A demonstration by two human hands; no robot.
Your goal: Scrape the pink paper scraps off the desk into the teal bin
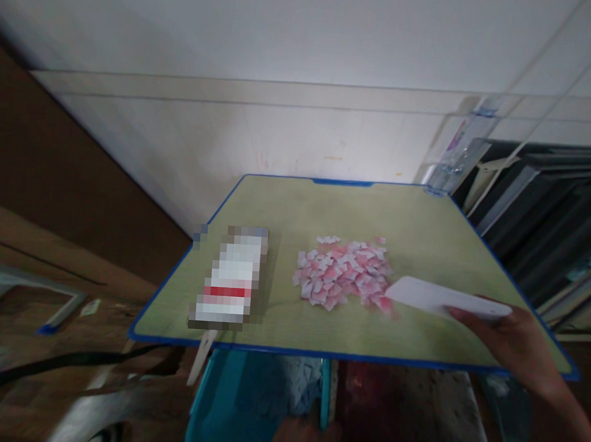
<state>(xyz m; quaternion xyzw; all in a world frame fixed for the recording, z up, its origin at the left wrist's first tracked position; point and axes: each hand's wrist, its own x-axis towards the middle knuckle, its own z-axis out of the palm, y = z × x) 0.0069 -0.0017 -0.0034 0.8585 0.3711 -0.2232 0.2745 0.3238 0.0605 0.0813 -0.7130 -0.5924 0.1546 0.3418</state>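
My right hand [511,337] is closed around one end of a flat white plastic scraper [421,294]. The scraper's free end reaches the right side of a heap of small pink and white paper pieces [342,270] on the pale green folding table [301,205]. Low in the view, my left hand [302,438] grips the right rim of a teal plastic bin [224,410] below the table's front edge. Pale scraps [300,381] lie inside the bin. The left fingers are dim and partly cut off by the frame.
A pixelated, phone-shaped object [235,271] lies on the left of the table. A clear plastic bottle [457,154] stands at the back right corner. A white wall [281,133] is behind, with dark panels [552,190] stacked at the right and a brown board [70,147] leaning at the left.
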